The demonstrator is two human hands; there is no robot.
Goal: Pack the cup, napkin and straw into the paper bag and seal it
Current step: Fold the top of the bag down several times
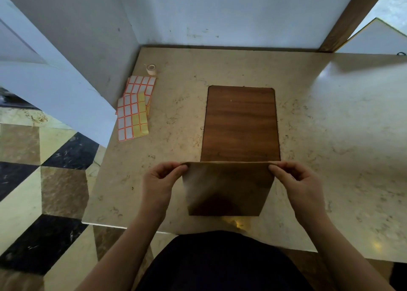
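Observation:
A brown paper bag (228, 187) stands upright near the table's front edge, its top edge pressed flat and closed. My left hand (159, 178) pinches the bag's top left corner. My right hand (297, 180) pinches the top right corner. No cup, napkin or straw shows outside the bag; its inside is hidden.
A dark wooden board (241, 123) lies flat just behind the bag. Sheets of orange-framed sticker labels (134, 112) lie at the table's left edge, with a small roll of tape (151, 69) behind them. The marble table (330, 136) meets a white wall at the back.

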